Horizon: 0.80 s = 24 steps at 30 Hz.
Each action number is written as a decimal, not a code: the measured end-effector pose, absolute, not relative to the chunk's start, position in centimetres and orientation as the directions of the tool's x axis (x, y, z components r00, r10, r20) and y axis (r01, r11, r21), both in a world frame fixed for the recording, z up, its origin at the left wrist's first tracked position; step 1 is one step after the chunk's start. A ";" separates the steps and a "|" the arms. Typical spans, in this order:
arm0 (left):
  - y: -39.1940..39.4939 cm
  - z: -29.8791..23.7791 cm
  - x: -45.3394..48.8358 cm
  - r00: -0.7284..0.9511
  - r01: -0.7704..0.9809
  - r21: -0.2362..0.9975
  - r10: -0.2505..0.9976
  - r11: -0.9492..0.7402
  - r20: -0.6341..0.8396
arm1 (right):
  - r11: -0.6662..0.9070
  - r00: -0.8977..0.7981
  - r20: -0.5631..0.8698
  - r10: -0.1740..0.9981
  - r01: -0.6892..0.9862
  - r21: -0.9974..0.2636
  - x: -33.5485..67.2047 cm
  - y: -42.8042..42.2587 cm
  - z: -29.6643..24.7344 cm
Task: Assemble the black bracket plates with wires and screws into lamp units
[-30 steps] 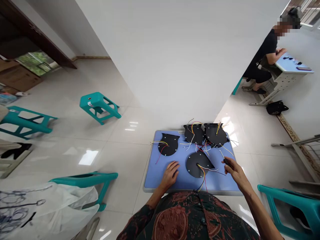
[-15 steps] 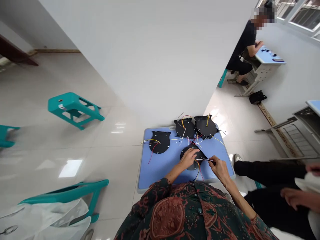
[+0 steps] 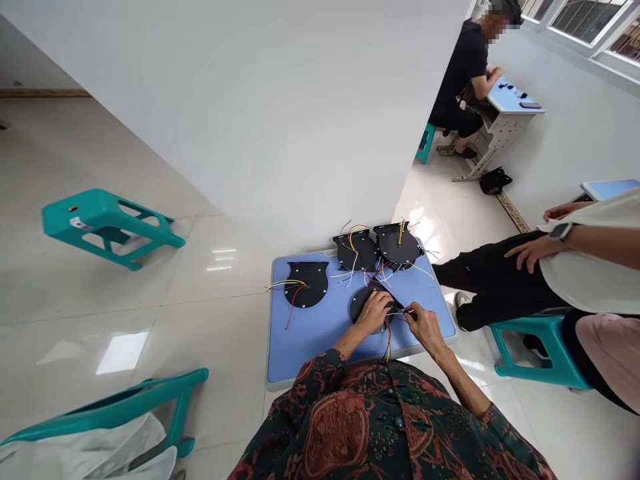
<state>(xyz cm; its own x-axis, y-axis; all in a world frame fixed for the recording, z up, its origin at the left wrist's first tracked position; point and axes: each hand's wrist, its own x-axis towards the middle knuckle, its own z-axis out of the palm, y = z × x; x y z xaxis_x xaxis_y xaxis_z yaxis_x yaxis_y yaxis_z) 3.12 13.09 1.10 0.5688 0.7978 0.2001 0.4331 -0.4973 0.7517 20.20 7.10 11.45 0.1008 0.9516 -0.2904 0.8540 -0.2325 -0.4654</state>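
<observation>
Head view: the left hand (image 3: 375, 312) lay, fingers slightly bent, over a round black housing (image 3: 358, 303) (any grip could not be told); just beside those fingers, the right hand (image 3: 424, 327) tightly pinched a slim dark tool (image 3: 412, 314); wires (image 3: 389, 339) trailed below.

I classify this site as a classroom-like room serving as a light assembly workshop. Indicators: a blue-topped work desk (image 3: 293, 353), a similar rear desk (image 3: 509, 100), teal plastic stools (image 3: 93, 210), tiled floor (image 3: 220, 363), barred windows (image 3: 580, 28) and wired black housings (image 3: 310, 279).
</observation>
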 end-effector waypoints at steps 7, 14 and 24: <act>13.1 0.9 3.0 0.564 0.416 0.754 0.795 -0.508 0.224 | -0.167 0.044 -0.332 0.942 0.921 -0.351 19.8 7.6 12.0; 13.0 0.9 3.2 0.534 0.403 0.767 0.809 -0.499 0.246 | -0.015 -0.060 -0.400 0.915 0.983 -0.181 18.0 10.4 14.5; 12.9 0.7 4.2 0.460 0.469 0.759 0.858 -0.452 0.228 | 0.189 -0.227 -0.472 0.852 0.974 -0.127 17.0 13.0 15.6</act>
<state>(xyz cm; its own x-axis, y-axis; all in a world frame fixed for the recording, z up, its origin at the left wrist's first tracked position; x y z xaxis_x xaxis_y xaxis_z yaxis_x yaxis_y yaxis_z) 4.15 12.91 0.66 0.4599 0.8583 0.2278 0.4686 -0.4525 0.7587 17.01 13.04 15.56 -0.2268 0.8522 -0.4715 0.9737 0.1888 -0.1271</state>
